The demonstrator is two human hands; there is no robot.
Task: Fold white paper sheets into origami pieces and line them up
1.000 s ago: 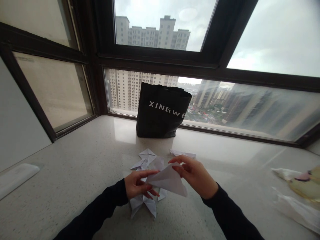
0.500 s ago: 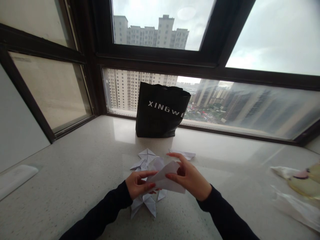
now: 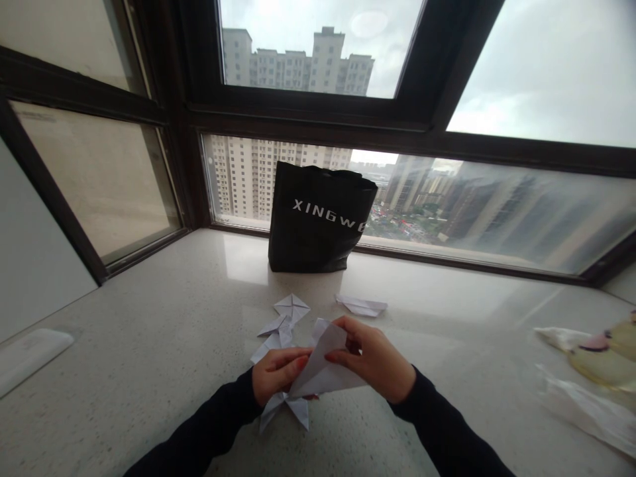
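Between my two hands is a folded sheet of white paper, raised above the counter. My left hand pinches its left side, thumb on top and some fingers hidden underneath. On the right, my right hand grips the upper right part with thumb and fingers closed on it. Beneath and behind lie folded white paper pieces: a square one, a pointed one partly covered, and a star-like one below my left hand. A narrow folded strip lies beyond my right hand.
A black bag with white lettering stands at the back of the speckled counter, against the window. A white object lies at far left. At far right is a clear plastic packet beside a yellowish item.
My right hand's index finger has come down from being raised onto the paper. The sheet has turned, with its flap now standing higher. My left hand has shifted slightly.
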